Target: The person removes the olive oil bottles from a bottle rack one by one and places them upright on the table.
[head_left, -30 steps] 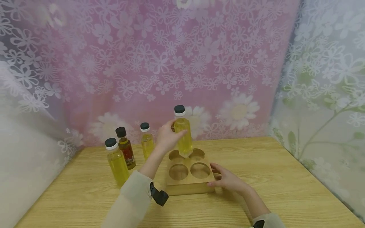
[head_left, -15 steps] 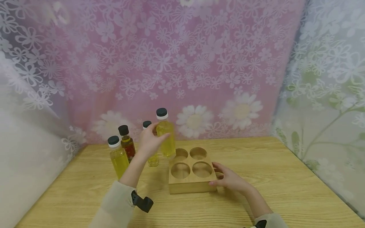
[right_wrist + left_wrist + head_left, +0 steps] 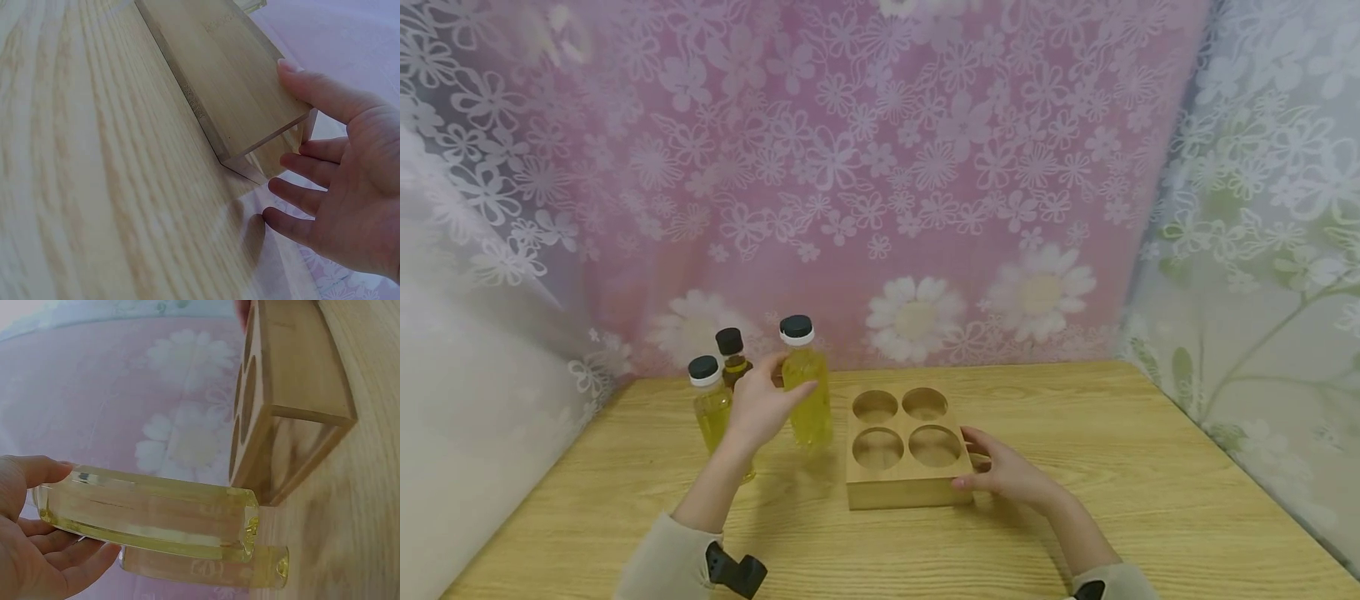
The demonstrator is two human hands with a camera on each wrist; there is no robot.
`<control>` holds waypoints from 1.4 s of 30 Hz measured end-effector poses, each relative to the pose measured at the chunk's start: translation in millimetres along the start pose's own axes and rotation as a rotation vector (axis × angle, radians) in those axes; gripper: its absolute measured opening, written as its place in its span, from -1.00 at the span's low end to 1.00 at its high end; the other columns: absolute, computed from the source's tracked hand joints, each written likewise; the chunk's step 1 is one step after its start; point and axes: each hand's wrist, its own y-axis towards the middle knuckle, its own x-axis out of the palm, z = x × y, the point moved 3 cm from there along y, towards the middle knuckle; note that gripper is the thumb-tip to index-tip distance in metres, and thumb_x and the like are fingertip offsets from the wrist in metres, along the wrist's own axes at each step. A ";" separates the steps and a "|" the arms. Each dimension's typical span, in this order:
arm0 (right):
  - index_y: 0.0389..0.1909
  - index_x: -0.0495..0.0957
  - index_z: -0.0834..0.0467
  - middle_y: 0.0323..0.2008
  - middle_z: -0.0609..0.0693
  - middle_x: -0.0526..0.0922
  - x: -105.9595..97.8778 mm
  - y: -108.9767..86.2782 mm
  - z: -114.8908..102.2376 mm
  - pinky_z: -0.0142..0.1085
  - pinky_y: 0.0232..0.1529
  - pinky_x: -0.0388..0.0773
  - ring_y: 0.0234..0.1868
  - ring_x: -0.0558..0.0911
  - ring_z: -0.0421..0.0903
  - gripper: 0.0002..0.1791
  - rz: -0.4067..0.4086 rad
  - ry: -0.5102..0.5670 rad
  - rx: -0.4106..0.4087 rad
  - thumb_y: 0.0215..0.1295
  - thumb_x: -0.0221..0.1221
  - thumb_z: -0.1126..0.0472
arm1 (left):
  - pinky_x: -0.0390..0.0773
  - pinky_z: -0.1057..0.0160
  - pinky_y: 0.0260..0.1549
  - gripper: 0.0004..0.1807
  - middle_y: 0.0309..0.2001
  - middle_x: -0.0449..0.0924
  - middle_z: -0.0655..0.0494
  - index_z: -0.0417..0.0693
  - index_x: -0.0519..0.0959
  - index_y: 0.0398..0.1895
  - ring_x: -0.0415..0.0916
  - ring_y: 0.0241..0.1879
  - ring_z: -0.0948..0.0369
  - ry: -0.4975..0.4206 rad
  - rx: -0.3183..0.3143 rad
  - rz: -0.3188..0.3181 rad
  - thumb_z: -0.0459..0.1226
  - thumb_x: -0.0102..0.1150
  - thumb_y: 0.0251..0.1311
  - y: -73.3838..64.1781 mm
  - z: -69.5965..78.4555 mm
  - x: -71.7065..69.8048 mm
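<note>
My left hand grips a clear bottle of yellow oil with a black cap and white collar. It is upright, its base seemingly just above the table. In the left wrist view, a second yellow oil bottle stands behind it; the head view hides most of that one. Right of the bottle sits a wooden bottle holder with several round holes, all unfilled. My right hand holds its right front corner, thumb on the front and fingers at the side, as the right wrist view also shows.
Left of my left hand stand another yellow oil bottle and a darker bottle with a black cap, partly hidden by the hand. The wood-grain table ends at a pink flowered curtain.
My left hand has carried the oil bottle from above the holder's back holes leftward and down, in front of another bottle. My right hand has stayed at the holder.
</note>
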 end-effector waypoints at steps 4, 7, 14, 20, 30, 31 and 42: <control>0.41 -0.09 0.29 0.36 0.31 0.04 0.9 1.0 1.6 0.23 0.16 0.16 0.30 0.11 0.33 -0.01 0.004 -0.005 -0.005 0.13 0.30 0.09 | 0.44 -0.07 -0.05 -0.31 0.14 0.41 -0.18 -0.11 0.31 0.30 0.39 0.05 -0.09 0.013 -0.005 -0.004 -0.10 0.26 0.10 -4.7 -8.3 -1.5; 0.41 -0.09 0.28 0.36 0.30 0.04 1.6 1.2 2.3 0.23 0.15 0.17 0.30 0.12 0.33 -0.01 0.005 -0.008 -0.008 0.12 0.30 0.09 | 0.44 -0.07 -0.09 -0.33 0.11 0.43 -0.19 -0.10 0.33 0.28 0.41 0.02 -0.09 0.030 -0.019 0.001 -0.12 0.26 0.10 -8.0 -14.8 -2.9; 0.41 -0.07 0.28 0.34 0.30 0.08 2.0 2.7 2.0 0.23 0.14 0.19 0.27 0.17 0.34 -0.02 0.005 -0.013 -0.020 0.11 0.31 0.09 | 0.46 -0.01 -0.20 -0.33 0.01 0.49 -0.19 -0.16 0.34 0.26 0.43 -0.12 -0.03 0.076 -0.048 0.000 -0.13 0.27 0.08 -12.9 -28.3 -4.3; 0.41 -0.07 0.30 0.34 0.31 0.08 1.5 2.7 1.1 0.22 0.14 0.19 0.28 0.16 0.33 -0.02 0.001 -0.021 -0.034 0.12 0.30 0.09 | 0.47 -0.03 -0.20 -0.32 0.01 0.48 -0.24 -0.27 0.32 0.25 0.43 -0.15 -0.04 0.107 -0.069 -0.022 -0.14 0.26 0.09 -17.0 -36.1 -2.5; 0.41 -0.07 0.29 0.37 0.28 0.03 2.3 3.8 1.7 0.20 0.19 0.15 0.32 0.10 0.28 -0.02 0.012 -0.018 -0.023 0.12 0.31 0.10 | 0.45 -0.02 -0.20 -0.30 0.00 0.48 -0.23 -0.28 0.32 0.24 0.41 -0.17 -0.04 0.092 -0.096 -0.015 -0.14 0.29 0.06 -19.1 -46.3 -5.8; 0.41 -0.08 0.30 0.37 0.29 0.03 2.1 3.9 1.3 0.19 0.19 0.15 0.32 0.10 0.29 -0.02 0.011 -0.020 -0.026 0.12 0.31 0.10 | 0.45 -0.02 -0.19 -0.30 0.00 0.47 -0.23 -0.27 0.32 0.24 0.41 -0.16 -0.04 0.091 -0.099 -0.016 -0.13 0.29 0.07 -18.8 -47.1 -6.3; 0.41 -0.07 0.30 0.37 0.29 0.04 -0.3 4.7 -1.4 0.18 0.19 0.15 0.32 0.11 0.28 -0.02 0.014 -0.026 -0.037 0.12 0.31 0.11 | 0.44 -0.10 -0.12 -0.28 0.09 0.43 -0.30 -0.27 0.28 0.27 0.42 -0.01 -0.14 0.094 -0.089 -0.014 -0.12 0.28 0.08 -18.9 -46.4 -6.8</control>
